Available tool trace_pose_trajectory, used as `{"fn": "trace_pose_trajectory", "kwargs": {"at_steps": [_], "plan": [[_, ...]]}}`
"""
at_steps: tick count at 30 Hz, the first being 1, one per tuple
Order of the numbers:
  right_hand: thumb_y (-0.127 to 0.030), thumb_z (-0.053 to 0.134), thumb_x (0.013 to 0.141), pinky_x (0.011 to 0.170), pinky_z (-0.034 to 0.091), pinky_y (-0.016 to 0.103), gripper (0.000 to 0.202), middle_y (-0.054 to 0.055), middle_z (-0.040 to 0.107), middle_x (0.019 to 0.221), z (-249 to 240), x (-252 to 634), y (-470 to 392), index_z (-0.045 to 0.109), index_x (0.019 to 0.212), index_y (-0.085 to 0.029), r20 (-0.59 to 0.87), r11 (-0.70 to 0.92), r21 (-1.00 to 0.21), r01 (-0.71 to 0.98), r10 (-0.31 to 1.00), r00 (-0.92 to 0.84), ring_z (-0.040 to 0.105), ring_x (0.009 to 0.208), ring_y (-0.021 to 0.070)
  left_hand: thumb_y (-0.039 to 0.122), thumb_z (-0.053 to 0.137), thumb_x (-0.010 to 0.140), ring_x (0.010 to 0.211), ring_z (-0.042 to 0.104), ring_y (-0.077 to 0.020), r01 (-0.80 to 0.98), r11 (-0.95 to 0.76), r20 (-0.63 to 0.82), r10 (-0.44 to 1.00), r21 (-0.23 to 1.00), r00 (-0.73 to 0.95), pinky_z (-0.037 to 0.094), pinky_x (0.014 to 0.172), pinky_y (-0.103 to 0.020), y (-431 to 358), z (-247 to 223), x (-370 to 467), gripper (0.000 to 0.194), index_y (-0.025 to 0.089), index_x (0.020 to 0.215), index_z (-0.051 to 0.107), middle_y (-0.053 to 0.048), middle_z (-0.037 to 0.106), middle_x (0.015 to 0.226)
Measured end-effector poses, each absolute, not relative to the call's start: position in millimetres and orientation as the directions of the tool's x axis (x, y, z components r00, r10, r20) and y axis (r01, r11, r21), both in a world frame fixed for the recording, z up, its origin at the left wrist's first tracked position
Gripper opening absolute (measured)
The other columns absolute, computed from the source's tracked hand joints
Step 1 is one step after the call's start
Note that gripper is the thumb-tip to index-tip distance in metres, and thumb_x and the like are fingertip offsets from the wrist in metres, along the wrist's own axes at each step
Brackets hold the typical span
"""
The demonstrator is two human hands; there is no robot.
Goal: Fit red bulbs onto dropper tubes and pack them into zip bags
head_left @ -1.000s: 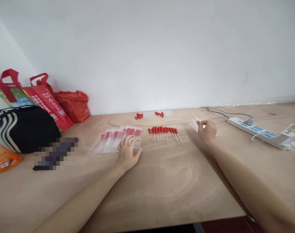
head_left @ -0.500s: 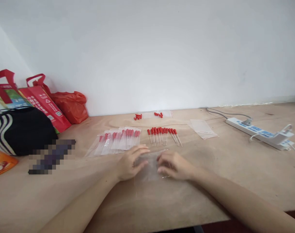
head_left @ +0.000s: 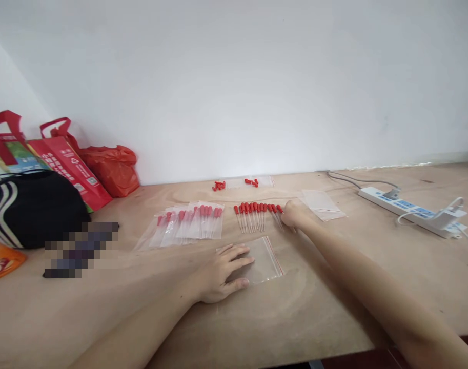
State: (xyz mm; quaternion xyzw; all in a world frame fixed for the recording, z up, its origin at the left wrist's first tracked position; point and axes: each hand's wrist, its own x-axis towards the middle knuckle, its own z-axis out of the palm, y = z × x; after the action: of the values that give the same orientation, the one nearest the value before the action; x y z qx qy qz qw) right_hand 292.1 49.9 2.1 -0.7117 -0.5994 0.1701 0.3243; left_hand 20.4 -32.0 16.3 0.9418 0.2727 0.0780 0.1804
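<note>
My left hand [head_left: 225,274] lies open with spread fingers on a clear zip bag [head_left: 267,264] and covers its left part. The bag rests flat, its red-striped seal edge to the right. At the right end of a row of red-bulbed droppers [head_left: 251,212], my right hand [head_left: 295,214] is right beside the last slanted ones. Its fingers are curled away and mostly hidden, so I cannot tell whether it grips a dropper. Left of the row lie several overlapping zip bags with droppers [head_left: 193,223] inside.
Flat bags [head_left: 322,204] lie right of my right hand. Loose red bulbs [head_left: 219,185] and another clear bag [head_left: 237,182] lie near the wall. A power strip [head_left: 408,207] with cables is at the right. A black bag [head_left: 45,205] and a red plastic bag [head_left: 113,169] stand left.
My right hand has left the clear bag and moved forward and right to the droppers. My left hand has shifted slightly right and nearer, now flat on the bag.
</note>
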Motion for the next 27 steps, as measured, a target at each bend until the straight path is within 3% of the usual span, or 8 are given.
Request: {"fn": "trace_pose_trajectory", "kwargs": {"at_steps": [3, 5, 8, 10, 17, 21, 24, 27], "plan": [[-0.022, 0.055, 0.069, 0.062, 0.043, 0.033, 0.035, 0.018, 0.061, 0.073, 8.9, 295.5, 45.4, 0.050, 0.100, -0.007, 0.149, -0.134, -0.631, 0.764, 0.946, 0.289, 0.060, 0.074, 0.0277, 0.033, 0.040, 0.086, 0.124, 0.030, -0.0220, 0.451, -0.780, 0.119, 0.545, 0.434, 0.830, 0.029, 0.100, -0.041, -29.8, 12.0, 17.3, 0.031, 0.024, 0.114, 0.052, -0.006, 0.040, 0.130], [-0.020, 0.051, 0.071, 0.062, 0.044, 0.032, 0.050, 0.015, 0.060, 0.079, 12.6, 297.9, 34.1, 0.037, 0.116, -0.005, 0.197, -0.093, -0.663, 0.743, 0.936, 0.292, 0.060, 0.072, 0.0242, 0.030, 0.041, 0.086, 0.123, 0.032, -0.0215, 0.413, -0.782, 0.157, 0.533, 0.467, 0.831, 0.031, 0.100, -0.039, -27.5, 10.6, 14.3, 0.029, 0.023, 0.110, 0.054, -0.007, 0.043, 0.127], [-0.025, 0.044, 0.075, 0.054, 0.046, 0.029, 0.068, 0.002, 0.053, 0.074, 10.1, 293.7, 8.2, 0.007, 0.130, -0.011, 0.277, 0.097, -0.843, 0.530, 0.922, 0.272, 0.057, 0.055, 0.0157, 0.026, 0.048, 0.081, 0.119, 0.037, -0.0225, 0.389, -0.778, 0.141, 0.513, 0.494, 0.847, 0.033, 0.098, -0.039, -25.0, 11.4, 9.4, 0.031, 0.024, 0.112, 0.052, -0.007, 0.045, 0.124], [-0.032, 0.045, 0.076, 0.049, 0.047, 0.027, 0.072, -0.003, 0.047, 0.070, 2.2, 285.5, -9.1, 0.000, 0.131, -0.016, 0.293, 0.188, -0.921, 0.342, 0.913, 0.285, 0.054, 0.048, 0.0125, 0.025, 0.051, 0.079, 0.117, 0.040, -0.0228, 0.395, -0.767, 0.117, 0.515, 0.506, 0.849, 0.034, 0.097, -0.039, -25.1, 13.0, 7.3, 0.035, 0.024, 0.113, 0.051, -0.007, 0.044, 0.125], [-0.037, 0.057, 0.069, 0.048, 0.048, 0.025, 0.058, -0.006, 0.045, 0.068, -22.0, 258.0, -33.2, 0.023, 0.114, -0.025, 0.050, 0.094, -0.988, -0.124, 0.945, 0.324, 0.056, 0.052, 0.0117, 0.024, 0.054, 0.076, 0.113, 0.043, -0.0225, 0.427, -0.732, 0.095, 0.552, 0.531, 0.828, 0.035, 0.096, -0.038, -27.8, 15.5, 8.9, 0.039, 0.026, 0.114, 0.050, -0.006, 0.041, 0.126], [-0.036, 0.057, 0.071, 0.056, 0.049, 0.026, 0.036, -0.004, 0.053, 0.065, -17.6, 256.0, -35.8, 0.038, 0.098, -0.022, -0.090, -0.031, -0.951, -0.306, 0.980, 0.180, 0.059, 0.056, 0.0120, 0.026, 0.054, 0.076, 0.115, 0.041, -0.0227, 0.417, -0.737, 0.097, 0.542, 0.532, 0.835, 0.034, 0.096, -0.039, -26.5, 14.0, 9.7, 0.044, 0.026, 0.120, 0.044, -0.006, 0.040, 0.127], [-0.034, 0.064, 0.066, 0.058, 0.048, 0.022, 0.028, -0.001, 0.057, 0.064, -13.7, 261.1, -37.0, 0.050, 0.084, -0.017, -0.145, -0.128, -0.947, -0.295, 0.989, 0.037, 0.057, 0.056, 0.0088, 0.029, 0.054, 0.077, 0.116, 0.039, -0.0227, 0.434, -0.733, 0.092, 0.555, 0.524, 0.826, 0.033, 0.097, -0.039, -26.2, 13.1, 9.6, 0.049, 0.026, 0.123, 0.039, -0.006, 0.040, 0.129], [-0.033, 0.070, 0.059, 0.047, 0.043, 0.018, 0.032, -0.003, 0.056, 0.059, -10.7, 267.1, -37.8, 0.054, 0.081, -0.015, -0.144, -0.160, -0.974, -0.159, 0.984, -0.106, 0.051, 0.047, 0.0050, 0.030, 0.054, 0.076, 0.118, 0.038, -0.0239, 0.468, -0.718, 0.077, 0.583, 0.515, 0.809, 0.032, 0.098, -0.041, -26.4, 12.4, 9.4, 0.053, 0.026, 0.125, 0.036, -0.006, 0.039, 0.130]]}}
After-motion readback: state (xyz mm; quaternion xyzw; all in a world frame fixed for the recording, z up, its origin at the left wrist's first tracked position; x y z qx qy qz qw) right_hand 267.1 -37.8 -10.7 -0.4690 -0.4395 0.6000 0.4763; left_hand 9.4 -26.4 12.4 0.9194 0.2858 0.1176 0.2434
